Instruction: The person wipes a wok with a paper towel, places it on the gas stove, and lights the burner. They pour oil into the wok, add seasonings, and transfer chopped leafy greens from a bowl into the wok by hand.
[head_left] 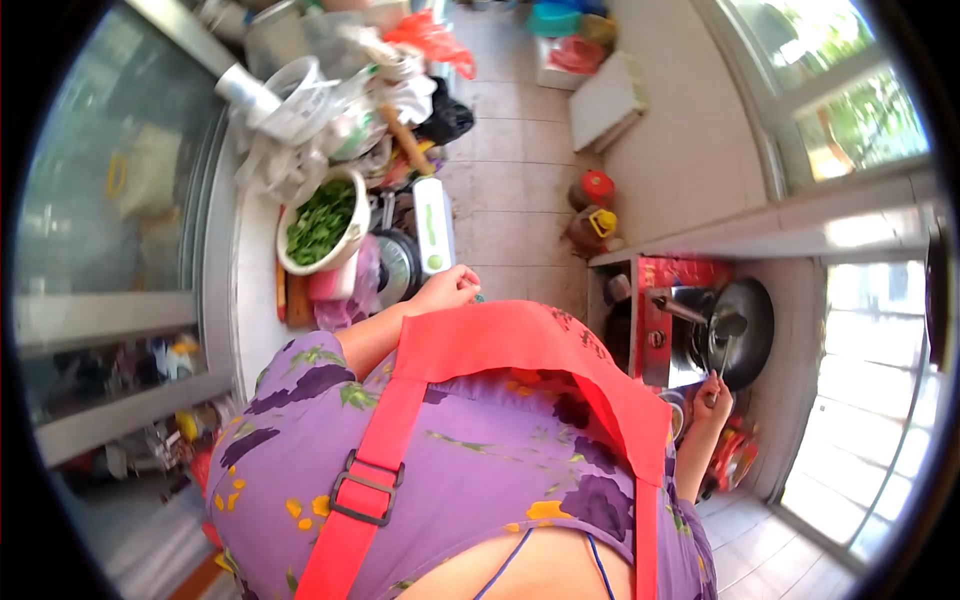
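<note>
My right hand (712, 398) is closed round the thin handle of a ladle (733, 325). The ladle's dark, rounded head rests inside a black wok (757, 300), which sits tilted in view on the gas stove (656, 340). The wok's handle (680, 306) points left, towards my body. My left hand (452, 287) is held in front of my waist with curled fingers. A small green bit shows just beside its fingertips; what it is, I cannot make out. Nearest to that hand is a pot with a glass lid (398, 268).
On the left counter stand a white bowl of leafy greens (322, 222), a white and green box (434, 225), a pink plastic bag (366, 280) and piled bags and tubs (300, 100). Red- and yellow-topped containers (598, 188) stand on the floor by the right wall.
</note>
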